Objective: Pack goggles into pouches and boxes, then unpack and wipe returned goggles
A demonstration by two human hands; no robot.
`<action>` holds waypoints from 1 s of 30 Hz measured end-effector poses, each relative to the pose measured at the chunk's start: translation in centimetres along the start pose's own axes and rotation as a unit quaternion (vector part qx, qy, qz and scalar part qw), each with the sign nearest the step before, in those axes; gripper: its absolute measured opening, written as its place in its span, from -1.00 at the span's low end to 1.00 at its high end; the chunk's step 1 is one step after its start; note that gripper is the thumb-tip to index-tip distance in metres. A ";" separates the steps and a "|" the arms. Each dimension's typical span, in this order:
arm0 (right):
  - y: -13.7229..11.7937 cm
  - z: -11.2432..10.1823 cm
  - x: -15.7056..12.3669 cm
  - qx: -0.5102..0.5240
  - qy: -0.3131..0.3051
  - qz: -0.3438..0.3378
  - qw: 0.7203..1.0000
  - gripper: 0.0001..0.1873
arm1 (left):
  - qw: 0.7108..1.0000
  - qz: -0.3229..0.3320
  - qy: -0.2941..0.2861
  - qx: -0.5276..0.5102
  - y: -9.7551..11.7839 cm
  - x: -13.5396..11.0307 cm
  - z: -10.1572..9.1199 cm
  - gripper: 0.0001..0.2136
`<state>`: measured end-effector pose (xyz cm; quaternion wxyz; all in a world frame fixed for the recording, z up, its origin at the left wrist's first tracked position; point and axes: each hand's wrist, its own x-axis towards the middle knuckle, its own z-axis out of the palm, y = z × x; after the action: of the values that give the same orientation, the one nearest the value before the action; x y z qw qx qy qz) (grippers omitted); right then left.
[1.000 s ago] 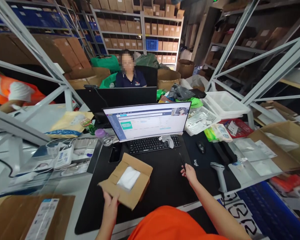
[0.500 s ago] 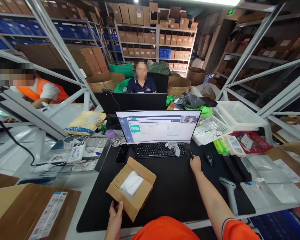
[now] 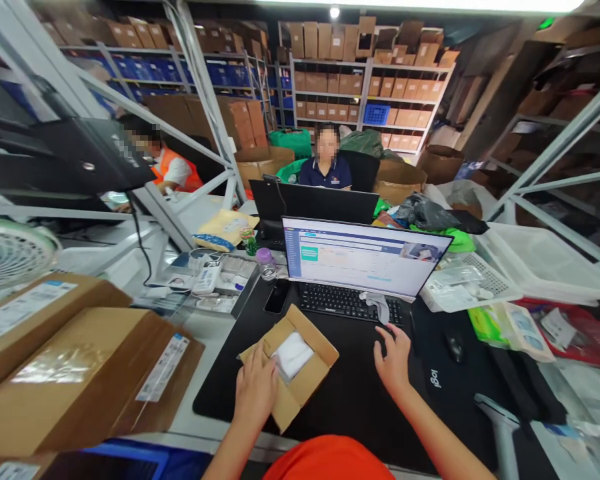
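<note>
Across the far side of the room, beyond a seated co-worker [image 3: 310,175] in a dark collared shirt, you face tall shelving [image 3: 367,80] stacked with boxes. In front of you a wide black mat [image 3: 353,400] covers much of the desk, with large brown cartons [image 3: 87,360] to your left. The lit monitor [image 3: 350,263] stands at the back of the mat. Nearer you, left of centre on the mat, sits the small open cardboard box [image 3: 313,381], its flaps folded out; the black keyboard [image 3: 330,300] lies beyond it, below the screen. Your left hand [image 3: 255,383] lies over the box's left flap, fingers stretched across the cardboard; you cannot tell whether it pinches the flap or only presses it. Your right hand [image 3: 394,357] is spread wide over the mat, fingers apart and nothing in its grasp, just short of the keyboard's near right corner. A pale handheld scanner [image 3: 500,417] lies to its right. Inside the box is a white packet [image 3: 294,353]. A dark phone [image 3: 277,297] lies left of the keyboard, a crumpled grey cloth [image 3: 380,309] drapes over the keys, and a black mouse [image 3: 454,347] sits farther right.
</note>
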<state>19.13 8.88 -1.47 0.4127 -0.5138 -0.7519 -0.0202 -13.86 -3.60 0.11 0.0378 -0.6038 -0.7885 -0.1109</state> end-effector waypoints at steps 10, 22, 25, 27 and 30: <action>-13.9 3.3 0.5 0.079 -0.335 -0.270 0.899 -0.72 | 0.999 0.025 0.012 0.040 -0.7 -0.6 0.5 -0.51; -11.8 0.7 0.6 0.158 -0.333 -0.140 0.919 -0.91 | 0.995 -0.054 0.029 -0.078 -2.6 3.2 0.2 -0.41; -10.6 0.5 -0.3 0.146 -0.391 -0.116 0.901 -0.90 | 0.985 -0.091 0.020 -0.146 -3.1 4.2 1.1 -0.40; -10.1 0.7 -1.2 0.090 -0.422 -0.112 0.895 -0.87 | 0.981 -0.102 0.018 -0.165 -3.4 4.7 2.0 -0.41; -9.9 1.7 -2.5 0.024 -0.443 -0.122 0.888 -0.89 | 0.973 -0.117 0.019 -0.198 -3.7 5.4 3.5 -0.49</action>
<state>10.63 3.12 -0.29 0.0434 -0.3636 -0.9135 0.1775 -18.56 1.31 -2.71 -0.0805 -0.5009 -0.8151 -0.2795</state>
